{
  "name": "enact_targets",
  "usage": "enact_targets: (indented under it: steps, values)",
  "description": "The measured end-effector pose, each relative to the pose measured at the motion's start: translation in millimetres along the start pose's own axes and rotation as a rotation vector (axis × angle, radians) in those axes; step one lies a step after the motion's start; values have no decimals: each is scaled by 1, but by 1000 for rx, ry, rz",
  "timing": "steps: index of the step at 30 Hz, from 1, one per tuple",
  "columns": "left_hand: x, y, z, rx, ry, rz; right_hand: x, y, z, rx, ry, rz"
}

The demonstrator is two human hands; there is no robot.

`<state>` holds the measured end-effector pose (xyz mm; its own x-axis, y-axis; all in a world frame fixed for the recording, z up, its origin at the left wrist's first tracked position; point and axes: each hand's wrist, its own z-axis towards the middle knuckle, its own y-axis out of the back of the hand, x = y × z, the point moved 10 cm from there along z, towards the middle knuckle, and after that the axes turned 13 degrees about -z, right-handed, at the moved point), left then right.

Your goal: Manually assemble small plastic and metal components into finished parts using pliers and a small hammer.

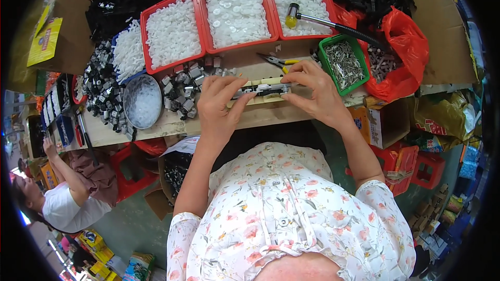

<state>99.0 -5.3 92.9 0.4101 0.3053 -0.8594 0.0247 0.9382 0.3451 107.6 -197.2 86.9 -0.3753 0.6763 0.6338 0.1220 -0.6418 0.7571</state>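
Observation:
My left hand [214, 105] and my right hand [320, 93] are at opposite ends of a narrow black-and-grey assembly [266, 90], thumbs and fingers closed on it. It lies along a cream-coloured block [256, 101] at the front of the bench. The fingertips cover both its ends, and its small parts are too fine to make out. Just beyond my right fingers rest yellow-handled pliers [276, 61]. Loose silver-and-black metal pieces [182, 91] are heaped beside my left hand.
Behind are red trays [208, 51] of white plastic parts, with a hammer [333, 23] across the right one. A green basket [324, 57] holds metal pins; a red bag [409, 41] stands beside it. A metal bowl [142, 101] sits left. Another person [67, 203] works at far left.

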Motion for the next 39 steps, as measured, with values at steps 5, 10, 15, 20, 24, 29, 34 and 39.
enact_targets:
  steps: [5, 10, 15, 20, 24, 29, 34, 39]
  values:
    - [4, -12, -7, 45, -96, 130, -3, -4, -2, 21, 5, -134]
    - [9, -20, -10, 82, -97, 142, -3, -14, -1, 50, 4, -157]
    - [6, -26, -8, 79, -133, 154, -10, -25, -3, 39, -20, -133]
    - [4, -39, -3, 95, -176, 145, -8, -18, -8, -57, -40, -121]
    - [4, -44, -3, 107, -198, 156, -19, -18, -17, -123, -61, -69]
    - [0, -46, -2, 111, -219, 168, -26, -17, -23, -172, -98, -66]
    - [2, -48, -5, 101, -197, 163, -25, -14, -26, -221, -118, -41]
    - [2, -46, -6, 97, -200, 160, -26, -20, -21, -171, -124, -35]
